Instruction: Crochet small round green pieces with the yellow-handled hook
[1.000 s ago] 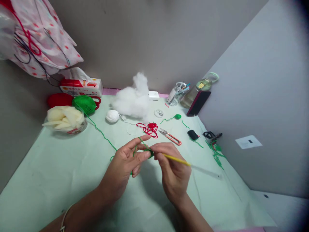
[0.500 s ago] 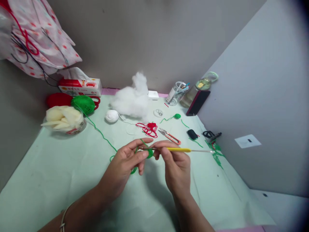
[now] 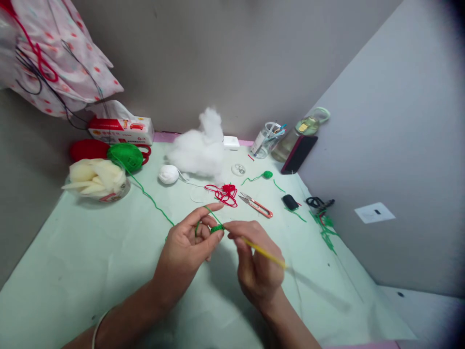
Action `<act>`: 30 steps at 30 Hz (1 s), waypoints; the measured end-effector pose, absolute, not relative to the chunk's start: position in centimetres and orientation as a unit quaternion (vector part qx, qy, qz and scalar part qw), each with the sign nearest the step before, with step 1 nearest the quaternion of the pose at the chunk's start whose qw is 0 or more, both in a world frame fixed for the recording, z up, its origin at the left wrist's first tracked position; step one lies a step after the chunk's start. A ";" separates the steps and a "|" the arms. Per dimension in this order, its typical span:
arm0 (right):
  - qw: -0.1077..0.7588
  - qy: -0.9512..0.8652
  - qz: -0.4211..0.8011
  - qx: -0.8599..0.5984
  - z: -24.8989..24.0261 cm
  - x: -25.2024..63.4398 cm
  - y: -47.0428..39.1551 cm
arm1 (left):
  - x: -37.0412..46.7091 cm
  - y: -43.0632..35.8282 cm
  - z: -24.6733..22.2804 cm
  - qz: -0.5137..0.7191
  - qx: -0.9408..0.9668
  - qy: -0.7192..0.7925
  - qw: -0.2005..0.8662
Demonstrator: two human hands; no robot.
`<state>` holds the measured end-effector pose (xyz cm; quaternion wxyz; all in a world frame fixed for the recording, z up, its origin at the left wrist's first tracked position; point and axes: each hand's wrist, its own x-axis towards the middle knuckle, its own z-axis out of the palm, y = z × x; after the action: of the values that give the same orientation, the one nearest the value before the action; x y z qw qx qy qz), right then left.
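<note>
The left hand [image 3: 189,240] pinches the small green crochet piece [image 3: 217,228] while the right hand [image 3: 259,261] grips the yellow-handled hook [image 3: 264,252] above the tabletop [image 3: 119,252].

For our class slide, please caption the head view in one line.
Left hand pinching green crochet, right hand holding a yellow-handled hook, red-handled snips beyond.

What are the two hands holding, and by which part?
The left hand pinches a small green yarn piece by its near edge; the right hand holds a yellow-handled tool toward its front end.
</note>
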<state>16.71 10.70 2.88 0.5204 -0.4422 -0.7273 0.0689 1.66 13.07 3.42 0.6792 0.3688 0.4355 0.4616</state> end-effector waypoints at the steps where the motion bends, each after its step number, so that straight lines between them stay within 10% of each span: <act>1: 0.506 -0.744 0.027 -0.436 2.7 16.6 10.6 | 1.7 13.1 3.4 0.457 0.351 0.424 0.698; 11: 0.636 -0.561 0.327 -0.417 3.0 17.2 11.7 | 1.2 13.8 4.0 0.413 0.244 0.323 0.816; 21: 0.540 -0.712 0.067 -0.443 2.3 16.6 10.6 | 1.4 13.8 3.6 0.393 0.203 0.320 0.838; 30: 0.619 -0.518 0.398 -0.436 2.9 17.2 11.7 | 1.4 13.6 3.6 0.428 0.297 0.351 0.778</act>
<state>17.24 11.75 2.87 0.6189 -0.4363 -0.5180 0.3979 1.44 13.63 3.60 0.7780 0.2965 0.3509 0.4284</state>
